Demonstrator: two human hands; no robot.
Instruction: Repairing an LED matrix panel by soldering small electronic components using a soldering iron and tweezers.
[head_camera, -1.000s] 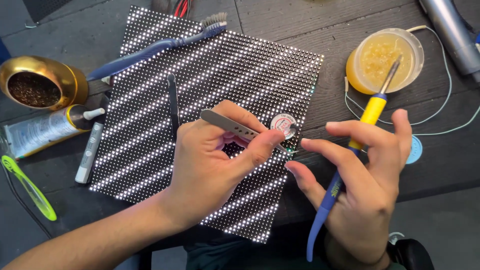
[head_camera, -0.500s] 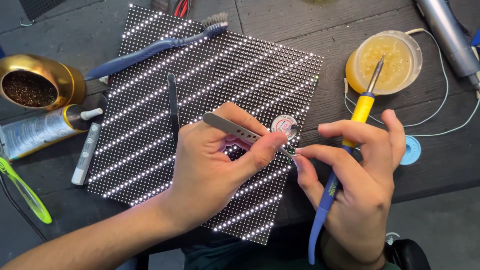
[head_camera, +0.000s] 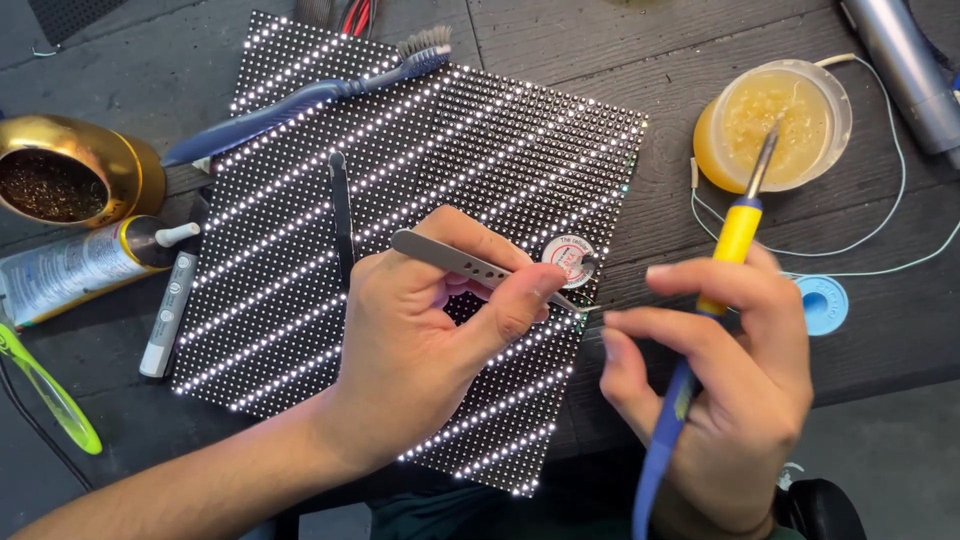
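Here, the parts at this moment:

Left hand: the left hand (head_camera: 425, 340) rests on the lit panel; thumb and forefinger are pressed onto slim grey metal tweezers (head_camera: 480, 268), pinching them closed.
Tweezer tips: they reach the panel's right edge, just beside the right hand's fingertips; whether they grip a part is too small to tell.
Right hand: the right hand (head_camera: 730, 400) has its fingers (head_camera: 700, 285) curled round a soldering iron with a yellow collar and blue handle (head_camera: 712, 300), its thumb and forefinger drawn toward the tweezer tips.
Iron tip: the tip points up and away, over a round tub of amber flux (head_camera: 775, 125); contact with the flux cannot be told.
Panel: a black square LED matrix panel with bright diagonal bands of white dots (head_camera: 400, 230) lies flat on the dark wooden bench (head_camera: 600, 40).
Small disc: a round white-and-red solder wick spool (head_camera: 568, 257) lies on the panel near the tweezer tips.
Other items: a blue toothbrush (head_camera: 310, 92) lies across the panel's top edge; a gold pot of brass wool (head_camera: 70, 180) stands to the left.
Risk, heat: held so near the fingers, the hot shaft could probably burn skin if the grip slips.
Risk, part: a loosened pinch may drop any small piece among the lit dots.
Risk, power: the panel is lit, so a stray metal tip might bridge contacts.
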